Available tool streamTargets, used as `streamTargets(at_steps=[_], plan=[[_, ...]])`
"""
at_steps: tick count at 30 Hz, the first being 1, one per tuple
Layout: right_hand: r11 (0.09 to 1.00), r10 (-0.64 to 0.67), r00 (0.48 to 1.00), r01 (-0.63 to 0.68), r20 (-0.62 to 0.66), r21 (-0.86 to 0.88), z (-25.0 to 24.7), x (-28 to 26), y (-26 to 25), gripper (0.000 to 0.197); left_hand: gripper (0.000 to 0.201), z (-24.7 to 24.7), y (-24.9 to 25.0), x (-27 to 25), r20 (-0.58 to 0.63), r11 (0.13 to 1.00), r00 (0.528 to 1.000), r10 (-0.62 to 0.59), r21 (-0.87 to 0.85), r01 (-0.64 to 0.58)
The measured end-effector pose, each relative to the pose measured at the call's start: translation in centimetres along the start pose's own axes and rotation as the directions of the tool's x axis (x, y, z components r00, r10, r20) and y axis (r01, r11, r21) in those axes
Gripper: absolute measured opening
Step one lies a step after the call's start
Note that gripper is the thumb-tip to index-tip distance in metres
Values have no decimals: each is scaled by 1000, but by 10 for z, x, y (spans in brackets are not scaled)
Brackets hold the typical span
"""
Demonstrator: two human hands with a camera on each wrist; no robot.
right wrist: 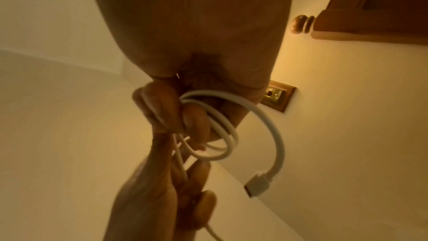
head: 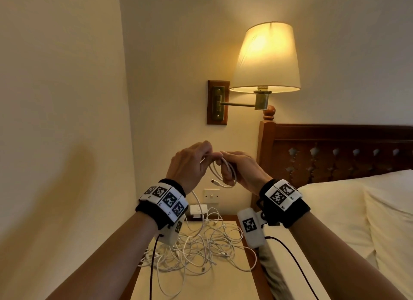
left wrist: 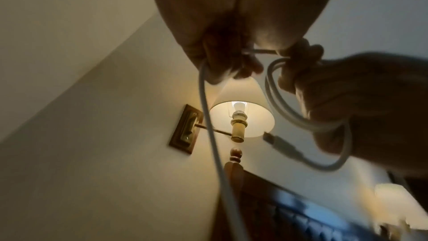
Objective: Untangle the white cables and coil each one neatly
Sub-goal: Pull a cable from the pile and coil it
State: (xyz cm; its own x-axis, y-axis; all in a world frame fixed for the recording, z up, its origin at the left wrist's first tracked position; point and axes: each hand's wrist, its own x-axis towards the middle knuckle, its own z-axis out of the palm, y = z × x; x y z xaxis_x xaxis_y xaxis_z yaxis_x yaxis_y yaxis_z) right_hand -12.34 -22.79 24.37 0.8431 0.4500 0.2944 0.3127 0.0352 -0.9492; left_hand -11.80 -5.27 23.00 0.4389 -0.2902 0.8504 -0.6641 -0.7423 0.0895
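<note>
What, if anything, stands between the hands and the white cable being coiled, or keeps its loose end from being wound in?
Nothing separates them: the right hand grips the coil, the left hand pinches the cable's run. That run drops into the tangled pile on the nightstand, so the tangle may snag it.

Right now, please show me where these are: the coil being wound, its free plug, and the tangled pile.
coil (right wrist: 222,135), right wrist view, on the white loops held by the right hand.
plug (left wrist: 275,141), left wrist view, on the connector body.
tangled pile (head: 201,248), head view, on the heaped cables.
</note>
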Motion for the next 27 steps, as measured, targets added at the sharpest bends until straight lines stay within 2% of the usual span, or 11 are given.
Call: streamTargets(at_steps=[3,7,9,10,14,15,17,19,22,25,27], plan=[[997,23,999,-27,48,78,0,1,0,36,40,-1,3,2,171,910,961,-217,-320,263],[975,45,995,-64,91,214,0,0,-2,39,38,-8,10,2,398,653,884,-246,-606,455],[944,62,991,-98,121,316,4,-1,-1,38,36,-10,9,3,459,511,848,-264,-679,527],[925,66,989,-111,134,364,6,-1,0,37,34,-11,8,4,461,478,842,-280,-694,538],[885,17,986,-92,166,456,14,4,4,31,35,-10,7,6,416,464,848,-329,-711,529],[887,8,987,-81,162,455,14,5,5,31,37,-11,5,6,393,501,862,-321,-702,506],[884,-2,990,-64,140,462,11,5,8,32,42,-11,-2,6,330,645,896,-297,-623,443],[848,-21,993,-43,115,528,5,5,10,33,44,-13,-14,4,300,728,904,-303,-540,423],[800,-52,997,5,62,600,-7,5,5,31,37,-12,-33,-9,308,711,878,-367,-515,478],[783,-87,996,60,13,619,-19,4,-6,30,32,-3,-50,-33,340,649,836,-431,-526,549],[793,-96,995,80,-5,604,-25,2,-10,30,31,4,-56,-45,336,662,810,-481,-466,587]])
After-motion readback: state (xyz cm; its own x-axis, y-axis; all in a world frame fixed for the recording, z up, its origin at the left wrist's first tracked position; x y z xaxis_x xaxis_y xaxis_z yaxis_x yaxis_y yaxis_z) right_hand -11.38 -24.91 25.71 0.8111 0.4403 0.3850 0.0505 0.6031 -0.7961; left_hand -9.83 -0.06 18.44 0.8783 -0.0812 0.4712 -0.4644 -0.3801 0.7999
